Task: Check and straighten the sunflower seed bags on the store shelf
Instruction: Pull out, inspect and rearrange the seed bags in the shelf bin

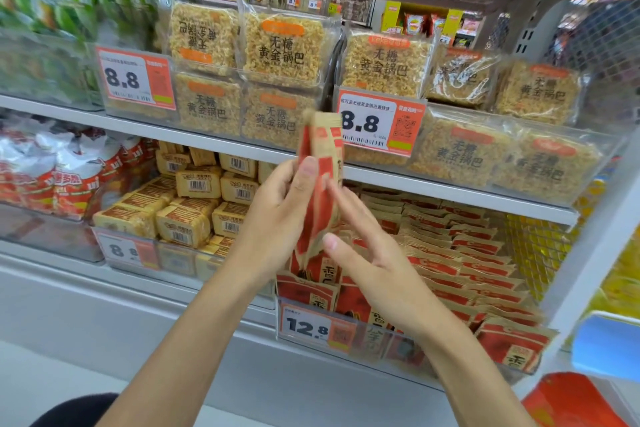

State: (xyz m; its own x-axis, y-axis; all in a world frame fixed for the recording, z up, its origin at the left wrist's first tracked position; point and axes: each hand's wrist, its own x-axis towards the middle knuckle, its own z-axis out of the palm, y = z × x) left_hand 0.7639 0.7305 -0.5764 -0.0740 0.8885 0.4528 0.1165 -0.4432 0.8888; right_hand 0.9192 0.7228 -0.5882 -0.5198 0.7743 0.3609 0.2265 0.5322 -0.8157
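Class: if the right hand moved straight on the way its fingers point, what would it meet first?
The right hand would meet the bag at once; its fingertips seem to touch it, though depth is unclear.

You get 8.8 on left upper tag (135, 80) and right upper tag (379, 123); 12.8 on lower tag (311, 326) fronting seed bags (485, 253); packs (282, 48) say 无糖黄金锅巴.

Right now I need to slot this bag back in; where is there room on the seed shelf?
Crowded: the seed bags pack their bin from the 12.8 price tag rearward, overlapping tightly. The only looser spot seems directly beneath the held bag, under the left hand and right hand. The grey ledge below the shelves is bare.
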